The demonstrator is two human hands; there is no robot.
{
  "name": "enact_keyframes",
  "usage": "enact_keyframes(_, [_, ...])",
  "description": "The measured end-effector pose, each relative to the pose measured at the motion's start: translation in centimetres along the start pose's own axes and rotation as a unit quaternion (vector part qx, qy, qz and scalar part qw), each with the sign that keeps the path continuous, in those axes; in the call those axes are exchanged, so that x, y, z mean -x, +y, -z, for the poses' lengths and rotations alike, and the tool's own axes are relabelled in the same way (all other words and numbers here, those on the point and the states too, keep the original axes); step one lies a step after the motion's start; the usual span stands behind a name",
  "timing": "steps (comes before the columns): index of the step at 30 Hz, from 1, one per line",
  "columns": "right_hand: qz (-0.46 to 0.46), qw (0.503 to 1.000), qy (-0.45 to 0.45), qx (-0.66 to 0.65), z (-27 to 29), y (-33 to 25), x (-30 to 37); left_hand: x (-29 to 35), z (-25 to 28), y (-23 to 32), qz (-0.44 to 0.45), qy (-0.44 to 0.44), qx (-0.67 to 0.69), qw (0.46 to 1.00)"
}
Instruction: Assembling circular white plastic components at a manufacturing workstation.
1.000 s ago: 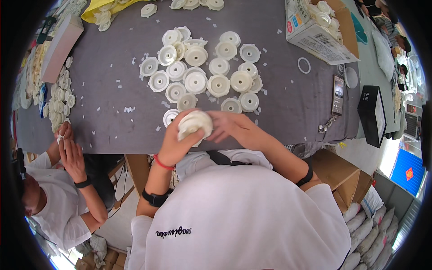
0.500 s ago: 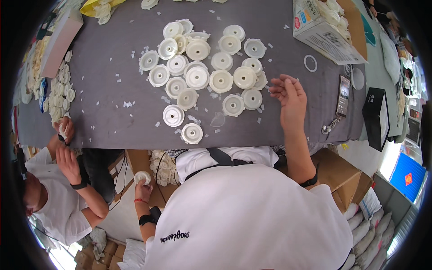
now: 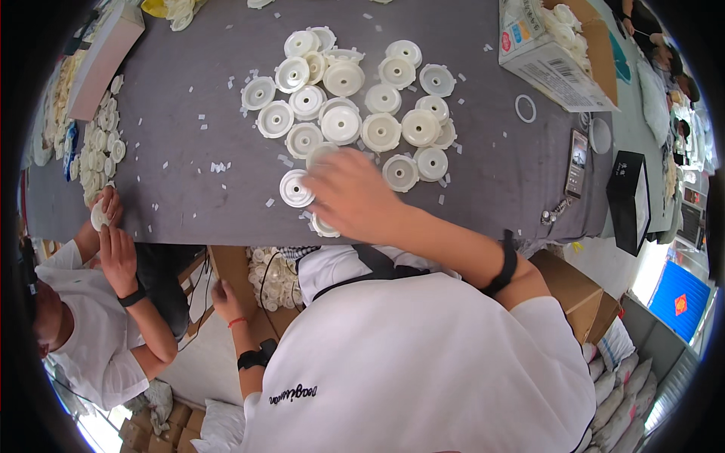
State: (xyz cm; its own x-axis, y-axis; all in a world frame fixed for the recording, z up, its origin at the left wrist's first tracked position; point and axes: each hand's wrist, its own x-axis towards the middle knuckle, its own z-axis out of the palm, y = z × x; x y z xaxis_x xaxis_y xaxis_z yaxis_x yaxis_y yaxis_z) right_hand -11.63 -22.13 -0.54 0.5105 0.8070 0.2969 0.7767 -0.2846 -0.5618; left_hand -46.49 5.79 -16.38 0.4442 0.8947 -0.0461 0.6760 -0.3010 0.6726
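Note:
My right hand (image 3: 353,192) is over the grey-covered table (image 3: 181,192), its fingers smeared by motion. They are close to a white plastic disc (image 3: 296,189) with a raised ring and a central hole. The hand partly hides another disc (image 3: 325,226) at the table's front edge and a cream disc (image 3: 322,153) behind it. Several similar white and cream discs with tabbed rims lie grouped beyond, including one disc (image 3: 381,133) to the right. Down at my left side, my left hand (image 3: 227,302) is open with no disc visible in it, beside a carton of discs (image 3: 273,279).
Small clear scraps (image 3: 220,167) dot the table. A printed carton of parts (image 3: 559,72), a thin ring (image 3: 526,108), a phone (image 3: 576,162) and a black box (image 3: 630,200) are on the right. At left, a co-worker's hands (image 3: 113,234) hold a disc near a pile (image 3: 98,151).
My right hand has swung left from the table's right side onto the front discs. The white disc that was in my left hand no longer shows there.

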Motion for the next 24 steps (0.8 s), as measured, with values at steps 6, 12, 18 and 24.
enact_keyframes(6, [0.076,0.984,-0.070,0.145,-2.8,-0.1,-1.8,-0.4,-1.8,21.6,-0.232,-0.032,0.052,0.971])
enact_keyframes(12, [-0.199,0.946,0.182,-0.180,3.2,2.0,2.2,-1.0,-5.8,30.6,-0.396,-0.194,0.102,0.892])
enact_keyframes(18, [-0.269,0.894,0.141,-0.331,4.8,0.5,3.9,2.5,-9.6,38.1,-0.199,-0.473,0.337,0.789])
enact_keyframes(24, [-0.231,0.943,0.101,-0.217,4.6,4.4,1.8,1.0,-11.1,34.7,0.008,-0.551,0.374,0.746])
